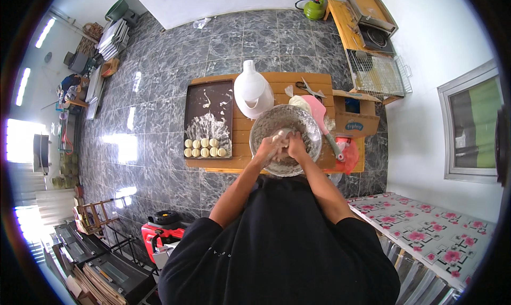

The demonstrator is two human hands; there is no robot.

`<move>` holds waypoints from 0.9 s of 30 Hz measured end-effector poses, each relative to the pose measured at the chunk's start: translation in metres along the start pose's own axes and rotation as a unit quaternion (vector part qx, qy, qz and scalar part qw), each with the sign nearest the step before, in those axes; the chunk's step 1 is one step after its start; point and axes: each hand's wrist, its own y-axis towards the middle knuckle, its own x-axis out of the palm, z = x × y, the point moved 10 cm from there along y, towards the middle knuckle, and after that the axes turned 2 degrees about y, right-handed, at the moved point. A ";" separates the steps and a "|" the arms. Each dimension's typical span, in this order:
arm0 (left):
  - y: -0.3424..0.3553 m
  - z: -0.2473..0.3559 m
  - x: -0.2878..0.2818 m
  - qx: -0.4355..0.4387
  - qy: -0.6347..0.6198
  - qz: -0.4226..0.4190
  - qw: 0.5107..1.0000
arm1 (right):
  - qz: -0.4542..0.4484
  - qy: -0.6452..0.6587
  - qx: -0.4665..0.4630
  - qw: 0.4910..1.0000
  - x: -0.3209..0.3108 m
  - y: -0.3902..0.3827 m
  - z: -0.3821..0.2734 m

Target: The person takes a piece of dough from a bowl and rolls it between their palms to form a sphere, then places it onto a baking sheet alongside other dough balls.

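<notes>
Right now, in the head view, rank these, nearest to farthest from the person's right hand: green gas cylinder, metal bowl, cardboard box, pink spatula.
1. Metal bowl: around the right hand.
2. Pink spatula: right of the bowl.
3. Cardboard box: farther right.
4. Green gas cylinder: far ahead.

Fisheye head view, down toward bowl [311, 125]

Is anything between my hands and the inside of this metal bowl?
Nothing visible: your left hand and right hand are both inside the metal bowl. The white jug stands outside, by its far-left rim.
</notes>
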 end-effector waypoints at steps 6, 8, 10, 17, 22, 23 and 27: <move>0.011 -0.018 0.001 0.017 -0.035 0.033 0.999 | -0.028 -0.001 -0.018 0.999 0.004 0.004 0.000; 0.012 -0.017 0.011 0.064 -0.100 0.039 0.992 | -0.038 0.005 -0.023 0.999 0.002 0.003 -0.002; 0.011 -0.022 0.015 0.073 -0.205 0.052 0.975 | -0.046 0.027 -0.015 0.998 0.001 0.003 -0.003; -0.003 -0.031 -0.010 0.124 -0.246 0.143 0.951 | -0.043 -0.002 -0.038 0.998 0.012 0.011 0.001; 0.003 -0.048 -0.008 0.057 -0.220 0.125 0.966 | -0.085 0.026 -0.016 0.996 0.014 0.010 0.009; 0.005 -0.046 -0.009 0.067 -0.202 0.129 0.969 | -0.090 0.044 -0.023 0.995 0.010 0.010 0.006; 0.015 -0.038 -0.009 0.077 -0.055 0.159 0.983 | -0.146 0.114 0.005 0.983 -0.007 0.005 0.000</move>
